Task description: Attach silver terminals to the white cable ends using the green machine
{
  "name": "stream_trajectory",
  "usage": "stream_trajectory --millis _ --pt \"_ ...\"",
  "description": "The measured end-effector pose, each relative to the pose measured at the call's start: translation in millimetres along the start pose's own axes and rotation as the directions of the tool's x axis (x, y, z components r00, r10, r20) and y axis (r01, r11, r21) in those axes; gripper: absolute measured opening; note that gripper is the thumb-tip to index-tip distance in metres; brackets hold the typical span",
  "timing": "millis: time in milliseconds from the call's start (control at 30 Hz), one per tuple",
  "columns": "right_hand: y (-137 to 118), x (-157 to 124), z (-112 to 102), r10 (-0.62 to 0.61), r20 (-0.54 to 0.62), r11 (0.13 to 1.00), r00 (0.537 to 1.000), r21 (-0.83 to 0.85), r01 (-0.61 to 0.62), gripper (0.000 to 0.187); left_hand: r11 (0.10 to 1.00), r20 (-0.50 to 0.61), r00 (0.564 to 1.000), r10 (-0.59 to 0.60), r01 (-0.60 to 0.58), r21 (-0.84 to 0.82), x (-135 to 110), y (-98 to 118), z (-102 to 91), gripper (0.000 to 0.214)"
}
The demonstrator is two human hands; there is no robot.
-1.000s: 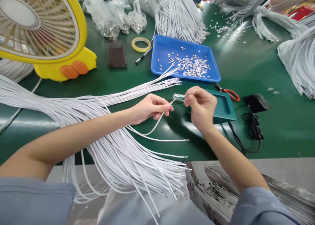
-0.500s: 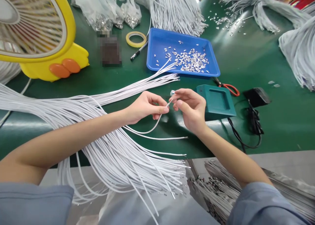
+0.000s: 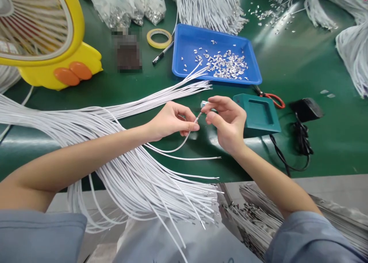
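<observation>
My left hand pinches one thin white cord near its tip, above the green table. My right hand holds a small silvery metal clip between thumb and forefinger, right at the cord's end. The cord loops down and back toward a big fan of white cords lying across the table and over my lap. A blue tray with several loose metal clips sits just beyond my hands.
A teal box stands right of my right hand, with red-handled scissors and a black adapter with cable behind it. A yellow fan is far left. Tape roll, pen, bags of clips and more cord bundles lie at the back.
My right hand has turned and drawn left from over the teal box, bringing the clip to the cord's tip. My left hand has kept its pinch on the cord.
</observation>
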State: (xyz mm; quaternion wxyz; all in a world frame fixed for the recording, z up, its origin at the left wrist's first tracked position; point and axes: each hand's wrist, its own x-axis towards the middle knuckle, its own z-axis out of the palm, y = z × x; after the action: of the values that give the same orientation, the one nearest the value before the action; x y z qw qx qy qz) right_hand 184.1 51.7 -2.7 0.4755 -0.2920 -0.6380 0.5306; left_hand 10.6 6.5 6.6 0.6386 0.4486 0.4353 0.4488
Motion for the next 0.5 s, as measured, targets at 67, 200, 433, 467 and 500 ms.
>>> stream_trajectory --millis 67,200,433,467,500 --pt "0.2 0.2 0.0 0.001 0.024 1.000 1.000 0.017 -0.002 0.026 1.000 0.003 1.000 -0.004 0.004 0.010 -0.3 0.0 0.4 0.026" --pt "-0.1 0.5 0.1 0.003 0.060 1.000 0.998 0.023 -0.005 0.028 0.999 -0.008 1.000 0.004 -0.004 0.038 -0.6 -0.1 1.0 0.026" --pt "-2.9 -0.1 2.0 0.037 0.059 0.999 0.998 -0.003 -0.037 0.028 0.996 -0.011 1.000 0.020 -0.019 0.084 -1.1 0.6 2.2 0.026" --pt "-3.3 -0.2 2.2 0.037 0.061 0.999 0.997 0.009 -0.038 0.027 0.996 -0.009 1.000 0.023 -0.022 0.082 -1.3 0.7 2.6 0.026" --pt "-3.6 -0.3 2.4 0.035 0.063 0.999 0.997 0.021 -0.036 0.026 0.997 -0.005 1.000 0.027 -0.026 0.079 -1.6 0.9 2.9 0.026"
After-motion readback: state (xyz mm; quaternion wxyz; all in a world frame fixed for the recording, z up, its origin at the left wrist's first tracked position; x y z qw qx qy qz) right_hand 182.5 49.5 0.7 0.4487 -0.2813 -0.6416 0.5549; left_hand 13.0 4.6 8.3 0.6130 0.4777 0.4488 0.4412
